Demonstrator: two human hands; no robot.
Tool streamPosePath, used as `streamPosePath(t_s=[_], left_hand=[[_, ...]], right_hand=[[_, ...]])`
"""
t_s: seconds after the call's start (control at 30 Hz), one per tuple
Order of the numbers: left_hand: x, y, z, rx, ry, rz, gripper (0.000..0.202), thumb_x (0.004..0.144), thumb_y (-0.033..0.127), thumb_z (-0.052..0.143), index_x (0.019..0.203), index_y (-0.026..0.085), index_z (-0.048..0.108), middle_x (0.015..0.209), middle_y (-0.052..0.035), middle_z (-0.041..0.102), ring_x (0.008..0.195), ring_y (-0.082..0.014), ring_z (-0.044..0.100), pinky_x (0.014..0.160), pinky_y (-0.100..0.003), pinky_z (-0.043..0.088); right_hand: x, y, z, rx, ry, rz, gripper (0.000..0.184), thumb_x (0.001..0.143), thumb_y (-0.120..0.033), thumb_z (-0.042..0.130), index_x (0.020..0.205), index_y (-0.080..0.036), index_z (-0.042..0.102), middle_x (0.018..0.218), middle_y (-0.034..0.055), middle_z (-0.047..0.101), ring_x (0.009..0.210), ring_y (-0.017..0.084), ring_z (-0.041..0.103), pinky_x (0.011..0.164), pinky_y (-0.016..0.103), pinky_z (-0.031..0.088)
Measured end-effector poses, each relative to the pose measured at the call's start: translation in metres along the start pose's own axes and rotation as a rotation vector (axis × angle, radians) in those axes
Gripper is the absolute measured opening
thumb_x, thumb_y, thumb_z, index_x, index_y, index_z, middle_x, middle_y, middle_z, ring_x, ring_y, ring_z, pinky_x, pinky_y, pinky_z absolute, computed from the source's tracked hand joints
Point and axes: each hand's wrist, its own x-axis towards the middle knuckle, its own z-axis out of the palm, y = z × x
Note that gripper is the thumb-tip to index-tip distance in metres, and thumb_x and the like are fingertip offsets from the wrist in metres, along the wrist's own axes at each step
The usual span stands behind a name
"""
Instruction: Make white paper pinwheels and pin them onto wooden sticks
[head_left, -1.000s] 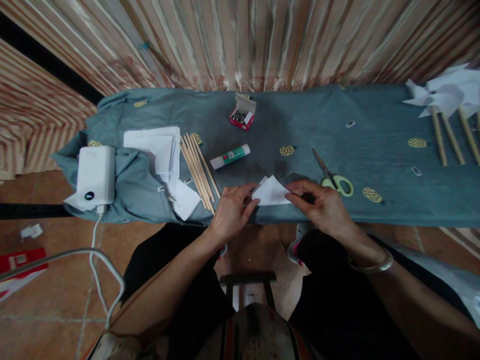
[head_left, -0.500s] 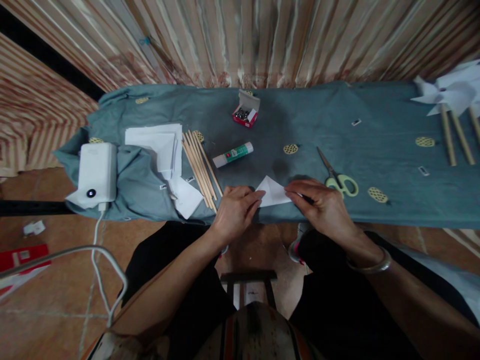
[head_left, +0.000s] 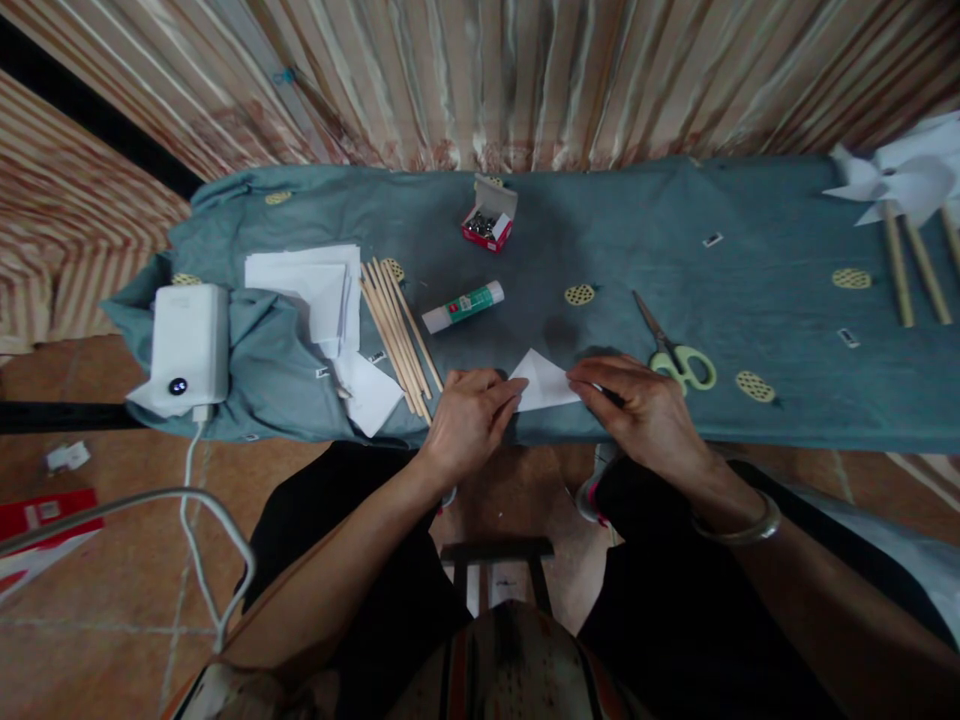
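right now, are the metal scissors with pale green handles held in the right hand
No, the scissors lie on the blue-grey patterned cloth while the right hand pinches the folded white paper.

The paper (head_left: 546,388) at the near edge of the table (head_left: 637,220)

It sits between the left hand (head_left: 469,420) and the right hand (head_left: 641,400). Left of the left hand lie the sticks (head_left: 400,345), side by side; left of them is a stack of sheets (head_left: 326,305), with a loose sheet (head_left: 371,397) before it. The power bank (head_left: 189,345) rests at the left end, its cable (head_left: 193,460) hanging over the near edge. Behind the paper, to the left, is the glue stick (head_left: 463,306); farther back, a box (head_left: 478,240) has pins (head_left: 484,223) in it. The scissors (head_left: 666,348) lie just behind the right hand. Pinwheels (head_left: 911,185) occupy the far right, and a curtain (head_left: 525,80) hangs behind the table.
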Motion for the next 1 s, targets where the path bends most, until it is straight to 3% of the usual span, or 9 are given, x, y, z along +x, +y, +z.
streamPosePath(t_s=[0.47, 1.0], left_hand=[[0.0026, 0.0011, -0.0016, 0.013, -0.036, -0.017, 0.028, 0.097, 0.026, 0.046, 0.113, 0.019, 0.068, 0.087, -0.0051, 0.065, 0.085, -0.0196, 0.061, 0.079, -0.035, 0.038], [0.0039, 0.0017, -0.001, -0.001, -0.034, -0.024, 0.029, 0.097, 0.026, 0.046, 0.114, 0.019, 0.068, 0.087, -0.0056, 0.065, 0.084, -0.0201, 0.061, 0.079, -0.036, 0.039]], right_hand=[[-0.002, -0.0015, 0.0032, -0.189, 0.035, -0.128, 0.021, 0.095, -0.025, 0.051, 0.097, -0.018, 0.07, 0.102, 0.0073, 0.073, 0.093, 0.022, 0.066, 0.086, 0.038, 0.053], [-0.0024, -0.0006, 0.0049, -0.191, 0.041, -0.129, 0.023, 0.095, -0.027, 0.049, 0.098, -0.021, 0.071, 0.103, 0.0064, 0.072, 0.093, 0.021, 0.065, 0.086, 0.038, 0.054]])
